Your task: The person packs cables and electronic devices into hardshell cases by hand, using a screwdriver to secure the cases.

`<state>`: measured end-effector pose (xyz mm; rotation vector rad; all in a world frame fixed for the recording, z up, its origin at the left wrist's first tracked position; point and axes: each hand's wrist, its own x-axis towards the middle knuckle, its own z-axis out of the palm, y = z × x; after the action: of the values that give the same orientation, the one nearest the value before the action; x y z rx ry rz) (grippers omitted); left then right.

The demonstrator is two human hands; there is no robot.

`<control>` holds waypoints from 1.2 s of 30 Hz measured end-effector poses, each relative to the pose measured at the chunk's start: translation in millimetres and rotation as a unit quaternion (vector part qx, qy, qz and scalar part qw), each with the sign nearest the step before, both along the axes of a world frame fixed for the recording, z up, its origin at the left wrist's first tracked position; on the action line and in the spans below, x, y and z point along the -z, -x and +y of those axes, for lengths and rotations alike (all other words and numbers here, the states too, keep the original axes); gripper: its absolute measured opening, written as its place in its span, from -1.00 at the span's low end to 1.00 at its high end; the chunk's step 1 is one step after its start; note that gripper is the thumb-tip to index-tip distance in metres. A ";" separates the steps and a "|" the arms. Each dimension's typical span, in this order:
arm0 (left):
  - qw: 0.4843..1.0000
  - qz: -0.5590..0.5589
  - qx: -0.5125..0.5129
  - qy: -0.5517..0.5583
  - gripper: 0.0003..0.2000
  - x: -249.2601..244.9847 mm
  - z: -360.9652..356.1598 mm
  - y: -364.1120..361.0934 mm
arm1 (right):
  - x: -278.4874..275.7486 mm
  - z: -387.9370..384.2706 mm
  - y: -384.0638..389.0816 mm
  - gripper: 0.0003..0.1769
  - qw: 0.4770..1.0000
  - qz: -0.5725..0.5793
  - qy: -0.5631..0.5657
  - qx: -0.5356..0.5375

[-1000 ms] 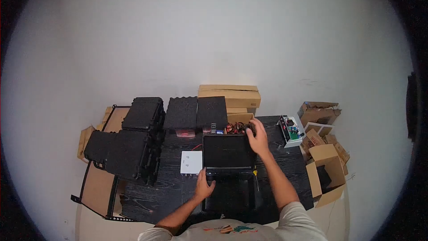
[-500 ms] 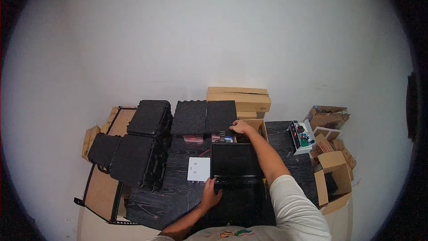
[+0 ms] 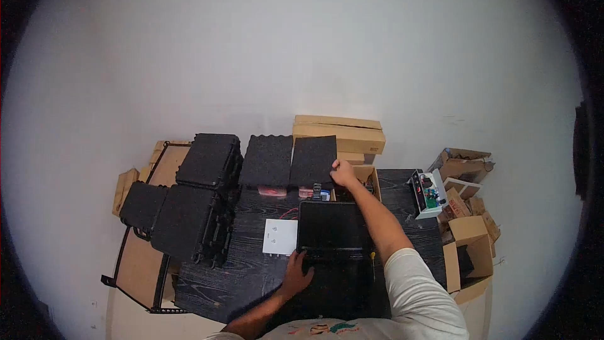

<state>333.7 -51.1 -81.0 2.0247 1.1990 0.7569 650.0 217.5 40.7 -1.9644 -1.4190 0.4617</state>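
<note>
My right hand (image 3: 343, 174) reaches to the back of the table and pinches the right edge of a black foam sheet (image 3: 313, 160). A second foam sheet (image 3: 268, 160) with a wavy top edge stands just left of it. In front of me lies an open black hard case (image 3: 333, 225). At its front left corner my left hand (image 3: 298, 275) rests, fingertips touching the edge and thumb spread apart. Left of the case is a white box (image 3: 279, 237) with small fittings on its face.
Several closed black cases (image 3: 184, 223) are stacked at the left. Long cardboard boxes (image 3: 340, 133) stand by the wall. An opened white electronics unit (image 3: 428, 194) sits at the table's right edge, with an open carton (image 3: 470, 236) beyond. Red packets (image 3: 272, 191) lie below the foam.
The view has shifted slightly. My right hand and the foam sheet it pinches have moved a little to the right. My left hand stays at the case corner.
</note>
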 end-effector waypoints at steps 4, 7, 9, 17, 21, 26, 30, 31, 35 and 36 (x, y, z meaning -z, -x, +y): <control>1.000 0.011 -0.005 -0.011 -0.25 -2.6 -2.0 -0.3 | -8.7 7.3 -0.8 -0.53 0.959 0.194 -0.206 -0.023; 1.000 -0.025 0.001 -0.015 -0.26 -1.7 -1.4 -1.1 | -46.4 -16.4 -3.7 -0.51 0.908 0.278 -0.306 -0.063; 1.000 -0.018 -0.002 -0.012 -0.27 -14.1 -1.6 -3.0 | -83.3 -50.5 -5.7 -0.56 0.896 0.328 -0.294 -0.061; 1.000 -0.024 0.013 -0.012 -0.30 -18.8 -0.3 -3.2 | -161.3 -181.7 -18.2 -0.59 0.839 0.501 -0.207 -0.050; 0.998 -0.061 0.019 -0.002 -0.39 -12.6 2.5 -0.3 | -125.2 -247.6 -30.6 -0.58 0.917 0.383 -0.101 -0.047; 0.993 -0.115 -0.005 -0.024 -0.53 -15.9 0.9 1.8 | -67.2 -314.9 -30.0 -0.75 0.966 0.224 -0.032 -0.123; 0.981 -0.187 -0.046 0.010 -0.51 -17.6 -3.5 1.3 | -18.6 -353.3 -18.2 -0.74 0.982 0.160 0.029 -0.092; 0.979 -0.199 -0.039 -0.002 -0.47 -10.0 0.7 4.8 | -11.5 -360.3 -13.6 -0.74 0.984 0.148 0.029 -0.096; 0.970 -0.207 0.022 -0.126 -0.28 -0.6 2.5 11.2 | 8.0 -368.9 -7.2 -0.74 0.991 0.017 0.003 -0.132; 0.969 -0.217 0.029 -0.112 -0.24 -1.4 1.9 11.7 | 12.2 -368.3 -5.9 -0.74 0.991 0.011 0.000 -0.131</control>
<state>322.0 -49.1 -79.6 1.9194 0.8283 1.2764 655.9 -150.8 28.5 -1.7732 -1.6700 0.5984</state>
